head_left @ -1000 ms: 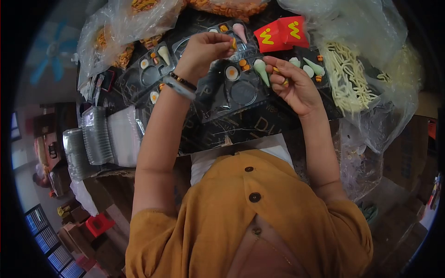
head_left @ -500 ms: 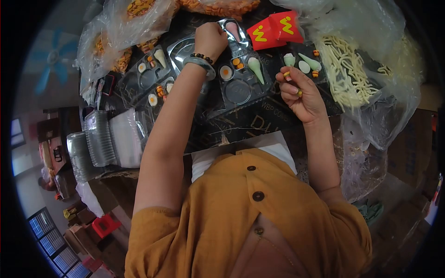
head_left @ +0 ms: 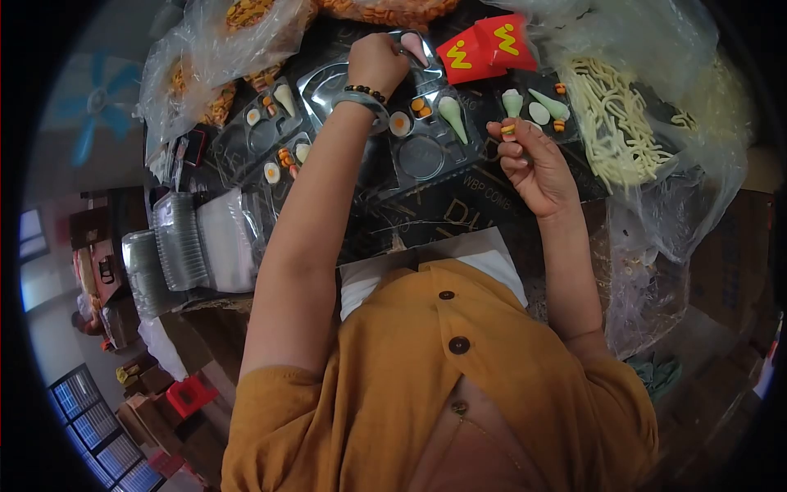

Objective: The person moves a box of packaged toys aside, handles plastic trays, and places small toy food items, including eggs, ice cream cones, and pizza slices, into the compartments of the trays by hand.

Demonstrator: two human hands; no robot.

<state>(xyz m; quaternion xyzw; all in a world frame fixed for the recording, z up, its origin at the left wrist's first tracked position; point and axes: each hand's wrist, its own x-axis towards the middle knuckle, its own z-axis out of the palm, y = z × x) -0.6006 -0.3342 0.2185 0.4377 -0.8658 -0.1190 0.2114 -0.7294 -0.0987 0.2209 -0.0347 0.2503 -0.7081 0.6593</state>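
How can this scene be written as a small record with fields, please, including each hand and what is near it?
Left hand: over the far clear tray, beside a pink cone; fingertips hidden, so any hold is unclear
Right hand: pinching a small yellow piece
Near clear tray: fried-egg piece, orange pieces, green cone
Beyond the near tray: red packaging with yellow marks
Right side: clear bag with pale strands
Left side: stacked clear trays

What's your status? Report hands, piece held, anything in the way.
Left hand at back tray, grip hidden. Right hand pinching small yellowish piece. Red carton near back tray, clear of both hands.
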